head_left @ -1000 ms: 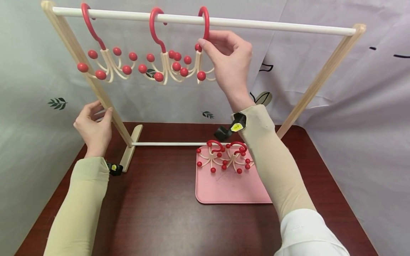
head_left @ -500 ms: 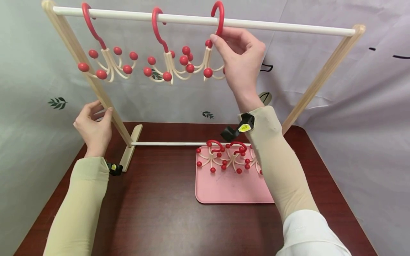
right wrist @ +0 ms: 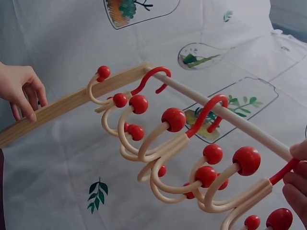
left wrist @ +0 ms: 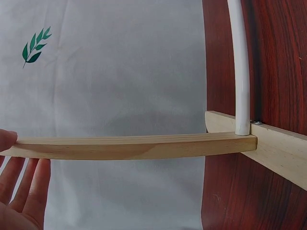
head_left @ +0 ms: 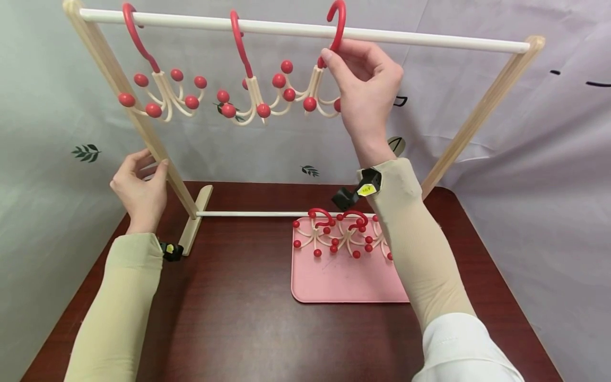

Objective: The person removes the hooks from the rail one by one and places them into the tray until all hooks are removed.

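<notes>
The right hand [head_left: 367,87] pinches the neck of a third hanger [head_left: 317,90] between thumb and fingertips, just below its red hook, which sits over the top rail [head_left: 410,40] directly above the grip. The step in hand looks like the hanging of this hanger. Its ball-tipped prongs fan out to the left of the pinch and nearly touch those of the second hanger [head_left: 250,95]; the first hanger [head_left: 159,93] hangs well apart beyond that. The left hand [head_left: 140,188] wraps loosely round the rack's slanted post [head_left: 143,132], steadying it. More hangers [head_left: 336,236] lie on the pink tray [head_left: 343,284] below the right forearm. The next move probably calls for checking that the hook sits fully over the rail, then loosening the pinch gently so the prongs do not tangle.
</notes>
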`<state>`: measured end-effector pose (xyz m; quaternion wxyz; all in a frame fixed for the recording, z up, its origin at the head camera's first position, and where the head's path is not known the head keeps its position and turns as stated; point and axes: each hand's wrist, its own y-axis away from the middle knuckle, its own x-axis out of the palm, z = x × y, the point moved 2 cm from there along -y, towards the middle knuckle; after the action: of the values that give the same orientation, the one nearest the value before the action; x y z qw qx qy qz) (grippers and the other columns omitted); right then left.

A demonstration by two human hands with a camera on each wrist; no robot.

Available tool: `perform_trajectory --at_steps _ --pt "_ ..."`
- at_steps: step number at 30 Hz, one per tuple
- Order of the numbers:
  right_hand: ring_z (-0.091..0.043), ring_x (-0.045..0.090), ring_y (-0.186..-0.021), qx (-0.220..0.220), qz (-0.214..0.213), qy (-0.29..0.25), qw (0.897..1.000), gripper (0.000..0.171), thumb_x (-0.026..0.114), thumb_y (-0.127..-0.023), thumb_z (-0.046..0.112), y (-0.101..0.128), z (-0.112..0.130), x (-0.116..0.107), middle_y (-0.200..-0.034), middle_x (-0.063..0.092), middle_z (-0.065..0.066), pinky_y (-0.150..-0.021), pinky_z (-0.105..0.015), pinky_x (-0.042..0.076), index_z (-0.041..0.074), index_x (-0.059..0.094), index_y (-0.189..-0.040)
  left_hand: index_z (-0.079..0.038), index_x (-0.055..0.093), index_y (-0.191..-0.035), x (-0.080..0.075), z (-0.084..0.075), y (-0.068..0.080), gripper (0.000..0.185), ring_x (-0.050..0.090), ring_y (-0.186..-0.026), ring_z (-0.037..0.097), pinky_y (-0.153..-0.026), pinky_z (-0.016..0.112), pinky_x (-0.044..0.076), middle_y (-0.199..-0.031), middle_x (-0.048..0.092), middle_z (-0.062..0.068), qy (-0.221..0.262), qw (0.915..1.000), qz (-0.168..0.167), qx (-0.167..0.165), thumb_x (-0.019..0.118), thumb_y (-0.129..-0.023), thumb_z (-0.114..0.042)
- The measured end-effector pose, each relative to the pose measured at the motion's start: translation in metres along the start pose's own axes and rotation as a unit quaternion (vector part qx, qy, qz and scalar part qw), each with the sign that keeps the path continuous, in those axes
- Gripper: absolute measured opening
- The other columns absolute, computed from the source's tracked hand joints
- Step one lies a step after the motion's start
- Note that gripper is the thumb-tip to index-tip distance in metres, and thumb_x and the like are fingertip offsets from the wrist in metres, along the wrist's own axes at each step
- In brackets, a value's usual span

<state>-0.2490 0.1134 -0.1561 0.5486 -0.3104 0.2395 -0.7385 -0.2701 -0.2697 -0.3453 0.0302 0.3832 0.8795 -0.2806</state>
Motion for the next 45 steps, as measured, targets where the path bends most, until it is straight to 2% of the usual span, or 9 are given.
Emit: perform_trajectory --at_steps 8,13,19,27,31,34,39,45 --pt "-0.022 0.072 -0.086 -0.005 -0.008 -0.01 1.0 0.01 0.081 -0.085 0.0 0.0 -0.003 0.0 -0.088 0.075 -0.011 -0.089 -0.032 0.056 -0.001 0.077 -0.094 -0.026 0.075 -0.122 0.0 -0.001 0.002 0.031 0.069 -0.091 0.003 -0.084 0.02 0.055 -0.114 0.074 -0.002 0.021 0.9997 0.002 0.01 0.077 -0.092 -0.029" --pt "-0.023 0.072 -0.086 0.0 -0.013 -0.017 1.0 0.01 0.081 -0.085 -0.001 0.001 -0.002 -0.005 -0.088 0.075 -0.012 -0.089 -0.032 0.056 -0.002 0.077 -0.094 -0.027 0.074 -0.123 0.0 -0.001 0.003 0.031 0.069 -0.091 0.003 -0.084 0.02 0.055 -0.115 0.074 -0.002 0.023 0.9997 0.004 0.009 0.077 -0.092 -0.03" --pt "-0.023 0.072 -0.087 -0.014 -0.025 -0.015 0.999 0.009 0.081 -0.085 -0.001 0.003 0.002 -0.015 -0.09 0.076 -0.012 -0.088 -0.033 0.056 0.0 0.078 -0.093 -0.027 0.074 -0.123 0.001 -0.001 0.003 0.031 0.069 -0.091 0.003 -0.084 0.02 0.055 -0.115 0.074 -0.003 0.021 0.9997 0.003 0.011 0.077 -0.092 -0.029" --pt "-0.025 0.072 -0.085 -0.031 -0.047 -0.021 0.998 0.008 0.081 -0.085 -0.003 0.005 0.011 -0.029 -0.09 0.075 -0.015 -0.071 -0.025 0.053 -0.001 0.078 -0.092 -0.026 0.074 -0.124 0.0 -0.002 0.004 0.031 0.069 -0.092 0.003 -0.086 0.021 0.055 -0.115 0.074 -0.003 0.018 0.9997 0.003 0.019 0.076 -0.092 -0.028" --pt "-0.025 0.07 -0.081 -0.018 -0.052 -0.011 0.998 0.008 0.082 -0.084 -0.001 0.011 0.01 -0.039 -0.09 0.074 -0.016 -0.057 -0.023 0.043 0.001 0.078 -0.091 -0.026 0.075 -0.123 -0.001 -0.003 0.004 0.031 0.069 -0.092 0.003 -0.087 0.023 0.055 -0.115 0.074 -0.003 0.02 0.9995 0.002 0.023 0.076 -0.092 -0.028" --pt "-0.025 0.067 -0.075 -0.006 -0.045 0.001 0.999 0.009 0.083 -0.084 0.002 0.018 0.008 -0.046 -0.09 0.074 -0.016 -0.05 -0.024 0.035 0.002 0.078 -0.093 -0.026 0.075 -0.123 -0.001 -0.004 0.003 0.031 0.069 -0.091 0.002 -0.087 0.023 0.056 -0.115 0.074 -0.003 0.021 0.9995 0.001 0.025 0.076 -0.092 -0.028" --pt "-0.024 0.06 -0.067 0.008 -0.023 0.021 0.999 0.012 0.083 -0.085 0.004 0.03 0.004 -0.057 -0.089 0.074 -0.015 -0.05 -0.025 0.038 -0.001 0.078 -0.095 -0.026 0.074 -0.123 -0.001 -0.003 0.004 0.031 0.069 -0.091 0.002 -0.088 0.024 0.056 -0.115 0.074 -0.003 0.018 0.9996 0.001 0.023 0.076 -0.092 -0.028" --pt "-0.022 0.064 -0.068 0.022 0.01 0.031 0.999 0.013 0.082 -0.084 0.002 0.045 -0.001 -0.07 -0.091 0.075 -0.016 -0.053 -0.024 0.044 -0.001 0.078 -0.096 -0.026 0.074 -0.124 -0.002 -0.002 0.003 0.031 0.069 -0.092 0.002 -0.087 0.021 0.055 -0.116 0.074 -0.003 0.015 0.9997 0.002 0.022 0.076 -0.092 -0.028"
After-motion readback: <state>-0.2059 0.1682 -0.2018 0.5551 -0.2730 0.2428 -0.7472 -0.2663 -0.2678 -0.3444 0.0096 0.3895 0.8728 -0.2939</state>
